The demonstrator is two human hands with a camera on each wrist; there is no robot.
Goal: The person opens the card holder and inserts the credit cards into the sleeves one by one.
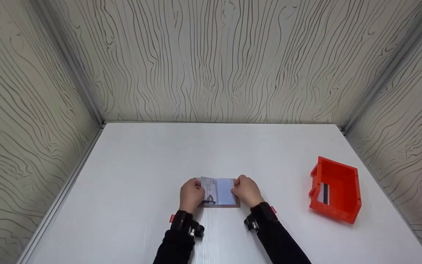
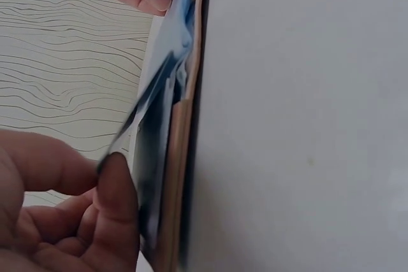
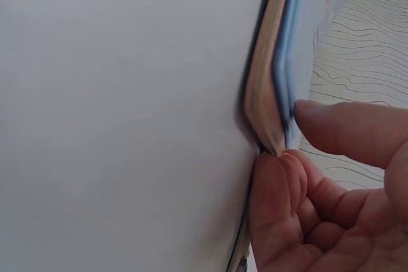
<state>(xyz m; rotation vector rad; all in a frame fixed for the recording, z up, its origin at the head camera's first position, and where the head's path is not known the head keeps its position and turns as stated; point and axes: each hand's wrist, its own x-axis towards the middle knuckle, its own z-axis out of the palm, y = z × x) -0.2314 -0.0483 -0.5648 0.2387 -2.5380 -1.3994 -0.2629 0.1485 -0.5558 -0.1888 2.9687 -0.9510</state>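
A small card holder [image 1: 226,206] with a brown cover and clear plastic sleeves lies spread on the white table. My left hand [image 1: 191,194] pinches the outer edge of a raised sleeve page with a grey printed card [image 1: 208,189]; the left wrist view shows this page [image 2: 137,109] lifted off the ones below. On the other side, my right hand [image 1: 247,190] grips the right edge of the holder beside a pale blue sleeve [image 1: 226,191]. In the right wrist view the thumb [image 3: 344,128] lies over the sleeves and the curled fingers are at the cover's edge.
To the right on the white table [image 1: 141,154] stands a red plastic bin [image 1: 337,214]. A card with a dark stripe [image 1: 323,193] is inside it, by its left wall. Wood-grain patterned panels [image 1: 211,62] enclose the table at the back and sides.
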